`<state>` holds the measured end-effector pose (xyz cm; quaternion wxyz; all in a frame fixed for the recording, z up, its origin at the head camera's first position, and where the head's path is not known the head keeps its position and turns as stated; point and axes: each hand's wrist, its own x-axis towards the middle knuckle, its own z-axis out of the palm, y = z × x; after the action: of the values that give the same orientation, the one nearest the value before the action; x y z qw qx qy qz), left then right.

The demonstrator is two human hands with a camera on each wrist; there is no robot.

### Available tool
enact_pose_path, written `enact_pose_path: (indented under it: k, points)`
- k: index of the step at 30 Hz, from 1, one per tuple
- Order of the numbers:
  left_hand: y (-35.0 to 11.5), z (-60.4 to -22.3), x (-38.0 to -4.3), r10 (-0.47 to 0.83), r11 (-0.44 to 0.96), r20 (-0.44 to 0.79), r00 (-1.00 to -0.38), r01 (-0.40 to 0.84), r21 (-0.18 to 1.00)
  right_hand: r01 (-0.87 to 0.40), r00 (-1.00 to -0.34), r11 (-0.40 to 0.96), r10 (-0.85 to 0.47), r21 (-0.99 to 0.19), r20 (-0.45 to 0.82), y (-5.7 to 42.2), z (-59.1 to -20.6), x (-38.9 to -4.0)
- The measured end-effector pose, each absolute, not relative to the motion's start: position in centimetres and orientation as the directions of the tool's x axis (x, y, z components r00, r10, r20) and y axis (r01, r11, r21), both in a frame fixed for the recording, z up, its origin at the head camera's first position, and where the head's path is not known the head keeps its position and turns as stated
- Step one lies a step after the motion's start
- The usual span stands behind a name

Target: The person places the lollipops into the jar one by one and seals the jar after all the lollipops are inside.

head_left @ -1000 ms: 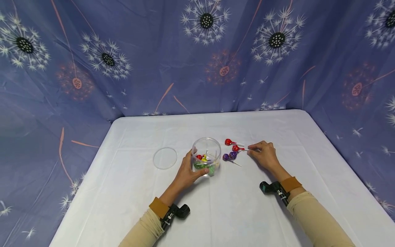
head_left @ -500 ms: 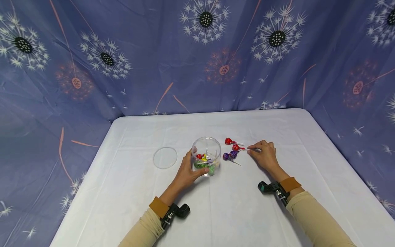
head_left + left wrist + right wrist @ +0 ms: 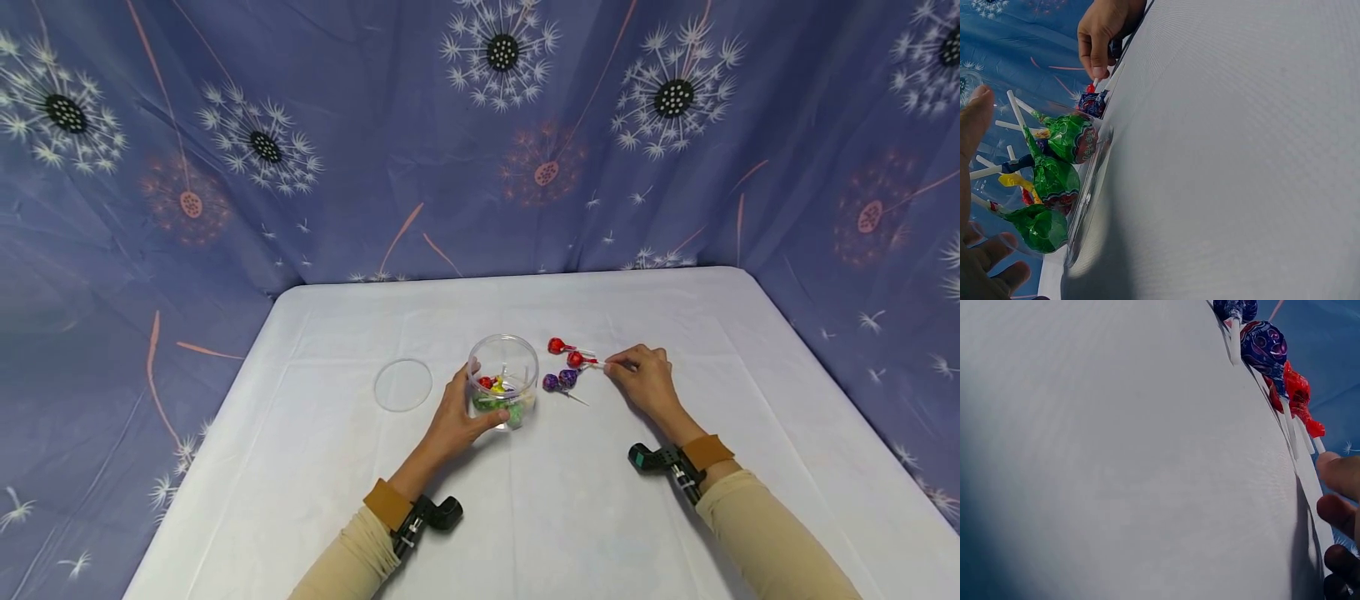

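My left hand (image 3: 455,419) grips a clear plastic jar (image 3: 528,365) around its side, thumb at the front. The jar stands open-topped, and inside are several lollipops, with green wrappers (image 3: 1055,178) nearest in the left wrist view and yellow and red ones behind. To the right, my right hand (image 3: 645,380) pinches the white stick of a red lollipop (image 3: 576,360) between thumb and finger. Another red lollipop (image 3: 556,345) lies just behind it. Two purple lollipops (image 3: 1264,347) lie in front, side by side.
A round clear lid (image 3: 376,387) lies flat to the left of the jar. Everything is on a white-covered table (image 3: 337,333), whose far edge meets a blue curtain (image 3: 360,167) with a dandelion print. Another curtain side hangs along the right.
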<state>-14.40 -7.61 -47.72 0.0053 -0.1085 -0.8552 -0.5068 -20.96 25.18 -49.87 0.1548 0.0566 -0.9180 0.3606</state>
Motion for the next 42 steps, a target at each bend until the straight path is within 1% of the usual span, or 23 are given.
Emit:
enact_pose_path:
  k: [10, 20, 28, 35, 42]
  points:
    - [-7.6, -47.7, -14.4, 0.179, 0.467, 0.117, -0.977, 0.189, 0.864, -0.284, -0.917, 0.656, 0.028, -0.699, 0.398, 24.9, -48.2, -20.9]
    - [-7.6, -47.9, -14.4, 0.174, 0.469, 0.117, -0.978, 0.186, 0.863, -0.268, -0.929, 0.591, 0.052, -0.761, 0.368, 24.1, -46.0, -20.1]
    - [-7.5, -47.8, -14.3, 0.173, 0.476, 0.113, -0.978, 0.183, 0.860, -0.336, -0.905, 0.516, 0.057, -0.788, 0.422, 22.6, -44.0, -19.4]
    - [-7.5, -47.8, -14.4, 0.173, 0.462, 0.129, -0.976, 0.196, 0.865, -0.373, -0.901, 0.432, 0.043, -0.821, 0.432, 20.9, -42.2, -19.0]
    - [-7.5, -47.7, -14.3, 0.173, 0.457, 0.120, -0.978, 0.187, 0.869, -0.388, -0.901, 0.412, 0.017, -0.824, 0.433, 19.3, -40.6, -18.3]
